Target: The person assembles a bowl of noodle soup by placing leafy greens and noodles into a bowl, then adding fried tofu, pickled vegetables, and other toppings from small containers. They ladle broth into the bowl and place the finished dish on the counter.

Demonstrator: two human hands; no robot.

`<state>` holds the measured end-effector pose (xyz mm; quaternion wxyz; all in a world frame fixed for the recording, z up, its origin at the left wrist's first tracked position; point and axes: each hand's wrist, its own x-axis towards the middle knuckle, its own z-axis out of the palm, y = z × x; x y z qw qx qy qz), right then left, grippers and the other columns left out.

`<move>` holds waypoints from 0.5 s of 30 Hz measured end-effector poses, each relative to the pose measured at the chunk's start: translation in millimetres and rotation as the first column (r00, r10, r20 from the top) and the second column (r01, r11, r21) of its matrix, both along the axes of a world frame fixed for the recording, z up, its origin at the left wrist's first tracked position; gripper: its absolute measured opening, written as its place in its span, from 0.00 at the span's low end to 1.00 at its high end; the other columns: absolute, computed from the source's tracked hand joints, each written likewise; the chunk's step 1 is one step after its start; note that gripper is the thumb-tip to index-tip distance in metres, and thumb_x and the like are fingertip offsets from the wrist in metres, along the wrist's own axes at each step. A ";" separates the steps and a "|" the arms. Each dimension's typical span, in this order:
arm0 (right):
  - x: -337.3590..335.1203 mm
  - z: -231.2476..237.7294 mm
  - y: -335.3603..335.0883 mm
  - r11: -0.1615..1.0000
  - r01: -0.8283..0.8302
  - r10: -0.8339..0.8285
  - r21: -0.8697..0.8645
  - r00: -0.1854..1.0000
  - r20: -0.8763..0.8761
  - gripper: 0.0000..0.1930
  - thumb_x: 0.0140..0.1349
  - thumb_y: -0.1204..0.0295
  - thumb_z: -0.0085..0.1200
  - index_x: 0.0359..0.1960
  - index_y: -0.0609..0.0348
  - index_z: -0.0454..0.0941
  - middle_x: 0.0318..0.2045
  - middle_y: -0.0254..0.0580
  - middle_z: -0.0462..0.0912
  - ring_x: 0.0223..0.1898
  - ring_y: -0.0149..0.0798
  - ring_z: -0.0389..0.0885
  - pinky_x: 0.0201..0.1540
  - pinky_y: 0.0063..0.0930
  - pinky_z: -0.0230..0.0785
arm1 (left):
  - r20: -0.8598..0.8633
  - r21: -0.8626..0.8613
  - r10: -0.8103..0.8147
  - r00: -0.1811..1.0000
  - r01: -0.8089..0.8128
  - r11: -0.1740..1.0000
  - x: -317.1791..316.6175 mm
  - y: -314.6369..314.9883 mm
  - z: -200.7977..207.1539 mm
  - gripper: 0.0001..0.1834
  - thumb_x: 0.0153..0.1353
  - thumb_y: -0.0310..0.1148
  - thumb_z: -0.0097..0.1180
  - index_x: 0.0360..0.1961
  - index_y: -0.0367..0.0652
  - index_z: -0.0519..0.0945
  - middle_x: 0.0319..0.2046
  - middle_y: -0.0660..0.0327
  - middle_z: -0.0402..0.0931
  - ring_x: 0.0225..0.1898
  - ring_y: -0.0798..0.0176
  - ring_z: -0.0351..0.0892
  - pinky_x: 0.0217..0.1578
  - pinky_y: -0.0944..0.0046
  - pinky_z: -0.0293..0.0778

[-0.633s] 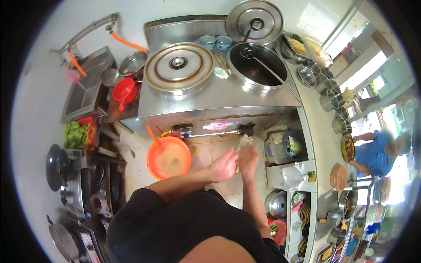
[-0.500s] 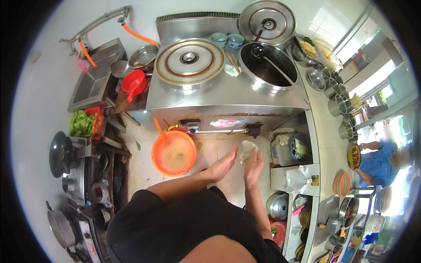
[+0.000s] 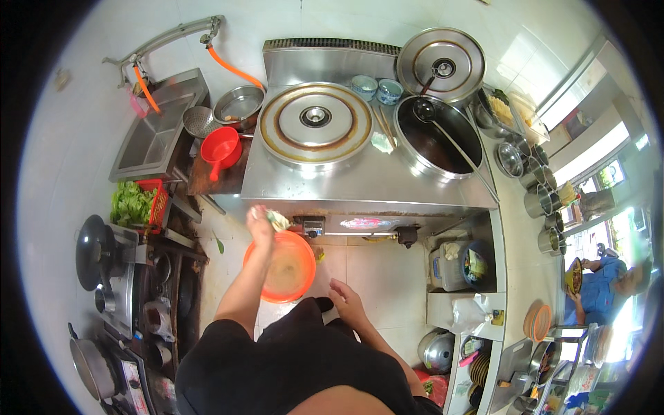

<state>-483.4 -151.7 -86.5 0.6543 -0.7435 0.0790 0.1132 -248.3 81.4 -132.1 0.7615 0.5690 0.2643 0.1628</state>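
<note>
My left hand (image 3: pixel 260 227) is closed on a crumpled pale cloth (image 3: pixel 279 221), just in front of the steel stove's front edge. Below that hand stands an orange bucket (image 3: pixel 289 268) with cloudy water in it, on the floor. My right hand (image 3: pixel 348 304) is low in front of my body, to the right of the bucket. Its fingers are loosely apart, and nothing shows in them. On the steel stove (image 3: pixel 297 185) sit a big lidded pot (image 3: pixel 315 128) and an uncovered pot (image 3: pixel 443 152) with a ladle (image 3: pixel 449 135) across it.
To the left are a steel sink (image 3: pixel 149 145), a red dipper (image 3: pixel 221 146) and a red basket of greens (image 3: pixel 160 204). Shelves with a blue tub (image 3: pixel 477 252) and a steel pot (image 3: pixel 437 348) line the right. Another person (image 3: pixel 598 287) holds a dish beyond the counter.
The pale cloth has passed from my right hand to my left, which has swung left above the bucket. My right hand has dropped toward my body. The view has shifted a little.
</note>
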 end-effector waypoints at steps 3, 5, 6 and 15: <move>24.7 -53.4 2.6 0.996 0.069 -0.074 -0.056 0.994 -0.077 0.22 0.68 0.64 0.52 0.59 0.65 0.74 0.49 0.52 0.82 0.52 0.44 0.81 0.57 0.33 0.70 | -0.013 0.364 -0.022 1.000 0.025 0.931 74.2 41.7 8.0 0.22 0.72 0.49 0.48 0.40 0.37 0.77 0.37 0.59 0.78 0.37 0.62 0.77 0.40 0.59 0.73; 36.0 -99.0 0.4 0.984 0.035 -0.053 -0.174 0.994 -0.100 0.21 0.67 0.64 0.54 0.58 0.64 0.75 0.47 0.47 0.84 0.49 0.37 0.81 0.54 0.30 0.71 | -0.125 0.607 -0.217 0.968 0.248 0.755 128.5 53.7 4.1 0.30 0.73 0.55 0.40 0.53 0.37 0.78 0.48 0.50 0.78 0.51 0.53 0.74 0.55 0.55 0.67; 41.3 -124.5 1.1 0.976 0.038 -0.052 -0.213 0.997 -0.060 0.21 0.67 0.63 0.54 0.56 0.63 0.76 0.44 0.47 0.84 0.46 0.37 0.82 0.52 0.30 0.72 | -0.191 0.645 -0.326 0.926 0.369 0.670 151.6 53.9 -0.6 0.35 0.73 0.58 0.32 0.65 0.41 0.71 0.62 0.43 0.70 0.66 0.47 0.59 0.68 0.54 0.50; 170.7 -356.3 60.4 0.941 0.329 -0.315 -0.080 0.765 -0.562 0.25 0.65 0.56 0.51 0.58 0.59 0.75 0.39 0.42 0.83 0.35 0.40 0.83 0.38 0.38 0.73 | -0.427 0.804 -0.459 0.779 0.560 0.203 -46.8 116.6 -94.7 0.35 0.70 0.42 0.48 0.73 0.39 0.55 0.73 0.43 0.49 0.74 0.38 0.44 0.71 0.44 0.43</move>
